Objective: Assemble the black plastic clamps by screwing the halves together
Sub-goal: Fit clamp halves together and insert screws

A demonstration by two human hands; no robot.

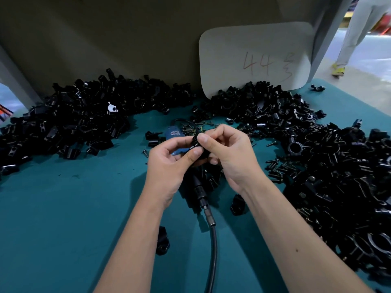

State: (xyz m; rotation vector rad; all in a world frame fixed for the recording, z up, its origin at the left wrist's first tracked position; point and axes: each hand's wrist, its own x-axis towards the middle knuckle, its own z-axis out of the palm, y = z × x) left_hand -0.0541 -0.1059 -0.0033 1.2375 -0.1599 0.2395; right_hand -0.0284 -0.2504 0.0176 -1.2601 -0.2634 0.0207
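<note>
A small black plastic clamp [197, 145] is held above the middle of the teal table [63, 208]. My left hand [169, 166] grips it from the left, thumb on top. My right hand [228, 153] pinches it from the right with thumb and fingers curled; most of the clamp is hidden by the fingers. Under my hands lies a blue electric screwdriver [175, 134] with a black nose and a black cable [213, 250] running toward me. Loose black screws [190, 126] are scattered just beyond the hands.
Big heaps of black clamp parts lie at the left [69, 123], back right [264, 108] and right [338, 187]. Single clamps [163, 243] [238, 205] sit near my forearms. A white card [254, 60] leans on the back board. A person's legs [355, 32] show far right.
</note>
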